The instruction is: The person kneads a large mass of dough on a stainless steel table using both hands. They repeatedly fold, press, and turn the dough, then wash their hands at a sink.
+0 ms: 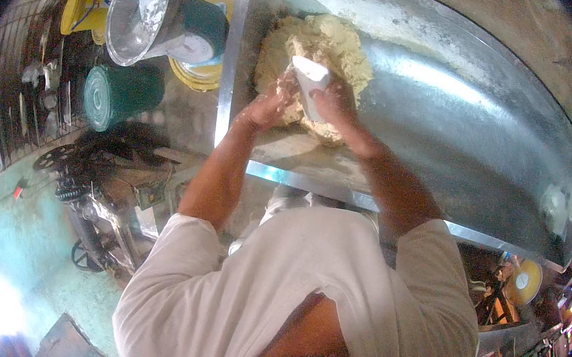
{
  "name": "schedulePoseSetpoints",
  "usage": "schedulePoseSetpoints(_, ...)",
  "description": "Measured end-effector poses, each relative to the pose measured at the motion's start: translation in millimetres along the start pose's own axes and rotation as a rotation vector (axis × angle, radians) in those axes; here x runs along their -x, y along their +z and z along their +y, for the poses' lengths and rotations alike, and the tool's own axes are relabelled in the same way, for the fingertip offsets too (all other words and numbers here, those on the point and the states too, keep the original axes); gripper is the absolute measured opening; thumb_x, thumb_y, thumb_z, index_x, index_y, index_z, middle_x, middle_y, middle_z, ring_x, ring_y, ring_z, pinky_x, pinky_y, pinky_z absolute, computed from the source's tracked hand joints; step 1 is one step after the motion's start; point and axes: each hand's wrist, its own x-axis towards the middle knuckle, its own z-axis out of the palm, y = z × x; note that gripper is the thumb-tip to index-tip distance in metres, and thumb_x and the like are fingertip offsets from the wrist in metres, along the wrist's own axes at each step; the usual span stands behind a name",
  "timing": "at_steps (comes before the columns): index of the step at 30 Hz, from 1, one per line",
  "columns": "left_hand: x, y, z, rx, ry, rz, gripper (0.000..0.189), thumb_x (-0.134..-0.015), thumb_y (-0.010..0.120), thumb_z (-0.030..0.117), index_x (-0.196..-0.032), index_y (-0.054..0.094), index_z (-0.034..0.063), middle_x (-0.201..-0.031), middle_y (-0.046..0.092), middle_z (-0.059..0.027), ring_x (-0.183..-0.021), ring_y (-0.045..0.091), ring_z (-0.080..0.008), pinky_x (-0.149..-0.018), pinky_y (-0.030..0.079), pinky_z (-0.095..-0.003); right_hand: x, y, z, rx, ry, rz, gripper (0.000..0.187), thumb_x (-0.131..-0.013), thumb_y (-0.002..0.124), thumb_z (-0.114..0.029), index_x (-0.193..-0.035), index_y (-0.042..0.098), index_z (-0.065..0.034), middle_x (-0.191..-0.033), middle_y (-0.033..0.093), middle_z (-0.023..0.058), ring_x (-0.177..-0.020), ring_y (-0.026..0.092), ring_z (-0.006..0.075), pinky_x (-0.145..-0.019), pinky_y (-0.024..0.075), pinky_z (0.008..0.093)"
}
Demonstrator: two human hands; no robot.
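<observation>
A mass of pale, crumbly dough (343,45) lies towards the left end of a metal-lined trough (446,122). My right hand (338,102) grips a flat, pale scraper (310,83), its thumb across the face. The scraper is tilted over the dough, and its upper end glares white. My left hand (272,102) is beside the scraper's left side, against the dough, with bits of dough stuck to the fingers. Blur hides whether those fingers close on anything.
Left of the trough stand a dial scale (192,47) with a metal pan (138,12), yellow buckets (83,12) and a green bucket (120,99). Machinery with wheels (102,210) is at the lower left. The trough's raised metal rim (311,185) runs before me.
</observation>
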Motion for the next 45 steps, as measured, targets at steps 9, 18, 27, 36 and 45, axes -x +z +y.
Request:
schedulePoseSetpoints(9,-28,-40,-16,-0.774,-0.349,-0.202,0.071,-0.064,0.084,0.045,-0.117,0.062,0.0036,-0.114,0.064,-0.0140,-0.101,0.059,-0.0239,-0.085,0.049,-0.0376,14,-8,-40,0.125,-0.115,-0.129,0.040,-0.075,0.059,-0.011,-0.114,0.061,-0.0007,-0.094,0.067,0.0249,-0.088,0.065,0.0399,-0.080,0.0522,0.0471)
schedulePoseSetpoints(18,1,8,14,-0.825,-0.016,-0.158,0.107,-0.070,0.077,0.051,-0.148,0.022,0.0038,-0.151,0.027,-0.0209,-0.139,0.028,-0.0326,-0.114,0.025,-0.0391,-6,11,12,0.238,0.053,0.029,0.038,-0.076,0.061,-0.014,-0.112,0.060,0.0004,-0.092,0.067,0.0241,-0.085,0.066,0.0394,-0.077,0.0527,0.0477)
schedulePoseSetpoints(27,7,23,49,0.594,-0.107,0.066,0.125,-0.061,0.015,0.098,-0.151,0.022,0.0112,-0.156,0.021,-0.0134,-0.140,0.023,-0.0338,-0.115,0.010,-0.0479,-2,-11,30,-0.811,0.332,-0.022,0.032,-0.071,0.066,-0.010,-0.099,0.064,0.0049,-0.084,0.069,0.0162,-0.073,0.067,0.0271,-0.066,0.0550,0.0381)
schedulePoseSetpoints(36,8,15,31,1.176,-0.048,-0.494,0.127,-0.062,0.017,0.098,-0.146,0.031,0.0027,-0.155,0.025,-0.0113,-0.139,0.027,-0.0280,-0.114,0.017,-0.0472,-7,-22,14,-1.210,0.461,-0.290,0.038,-0.070,0.069,-0.006,-0.106,0.061,0.0037,-0.090,0.067,0.0151,-0.075,0.067,0.0269,-0.069,0.0564,0.0389)
schedulePoseSetpoints(45,10,4,38,-0.384,0.163,-0.384,0.097,-0.089,0.011,0.075,-0.145,0.029,-0.0017,-0.154,0.024,-0.0163,-0.138,0.030,-0.0312,-0.116,0.014,-0.0452,-7,-12,-6,0.077,0.125,-0.101,0.045,-0.071,0.067,-0.012,-0.109,0.056,0.0099,-0.090,0.066,0.0210,-0.083,0.066,0.0285,-0.070,0.0528,0.0403)
